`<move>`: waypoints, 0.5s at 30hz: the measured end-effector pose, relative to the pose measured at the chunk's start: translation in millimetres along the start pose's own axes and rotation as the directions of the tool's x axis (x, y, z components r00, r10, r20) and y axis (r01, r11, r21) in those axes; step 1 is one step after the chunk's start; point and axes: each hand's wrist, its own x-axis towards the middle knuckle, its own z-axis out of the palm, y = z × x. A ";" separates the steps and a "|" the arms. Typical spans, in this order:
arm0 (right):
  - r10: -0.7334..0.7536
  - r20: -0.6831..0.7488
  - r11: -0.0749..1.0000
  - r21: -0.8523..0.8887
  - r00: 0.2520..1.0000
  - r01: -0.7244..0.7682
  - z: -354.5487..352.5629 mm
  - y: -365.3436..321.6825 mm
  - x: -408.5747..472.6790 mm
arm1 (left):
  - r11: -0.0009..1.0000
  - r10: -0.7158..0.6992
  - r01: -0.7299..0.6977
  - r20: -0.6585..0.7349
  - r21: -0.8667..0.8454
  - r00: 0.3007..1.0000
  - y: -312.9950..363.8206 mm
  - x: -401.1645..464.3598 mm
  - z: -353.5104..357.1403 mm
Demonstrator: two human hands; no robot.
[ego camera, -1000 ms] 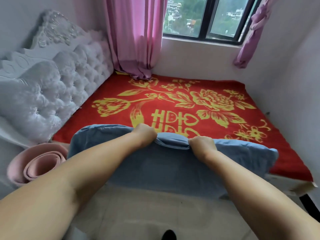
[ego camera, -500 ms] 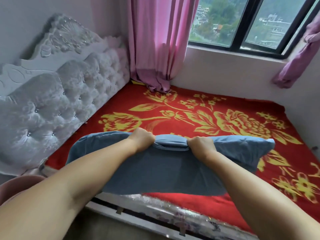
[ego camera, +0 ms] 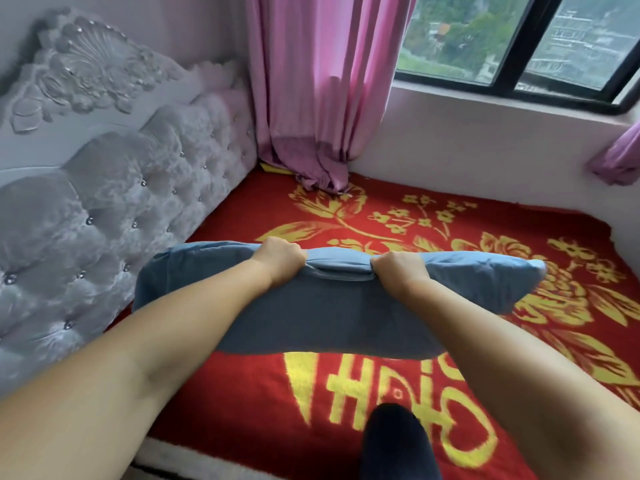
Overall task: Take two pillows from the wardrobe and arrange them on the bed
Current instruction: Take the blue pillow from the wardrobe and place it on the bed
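We have carried the blue pillow (ego camera: 332, 317) forward: a second ago it hung over the floor at the bed's edge, with a rolled pink mat beside us, and now it hangs over the red blanket (ego camera: 242, 403) itself, well in from the side and nearer the tufted grey headboard (ego camera: 104, 216). Our left hand (ego camera: 282, 256) and right hand (ego camera: 398, 268) have kept the same hold throughout, each fist clamped on the pillow's upper seam, a short stretch of bunched fabric between them. The pillow droops from that seam; whether its lower edge touches the blanket we cannot tell. A dark sock-clad foot or knee (ego camera: 398, 441) now shows on the blanket, so we judge that we have stepped up onto the bed. That puts the fetching of this pillow behind us, and what remains is to lay it down by the headboard; no second pillow is in view, so we take the task as roughly half done at best. The blanket is red with yellow peonies and characters and covers the mattress up to the wall. A pink curtain (ego camera: 311, 98) hangs into the far corner with its hem bunched on the blanket, another pink drape (ego camera: 620, 161) shows at the right, and a black-framed window (ego camera: 519, 43) looks onto greenery and buildings.
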 end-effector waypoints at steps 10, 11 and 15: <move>-0.166 0.010 0.985 -0.039 0.986 0.166 31.9 74.2 181.6 | 0.989 -0.148 0.143 0.154 0.046 0.977 -43.7 154.6 22.2; -0.175 0.015 0.984 -0.027 0.984 0.176 37.4 89.7 201.9 | 0.987 -0.156 0.147 0.169 0.059 0.973 -45.7 177.9 19.0; -0.213 0.111 0.977 0.008 0.971 0.213 52.6 157.2 267.8 | 0.985 -0.168 0.172 0.263 0.009 0.950 -38.0 267.5 0.8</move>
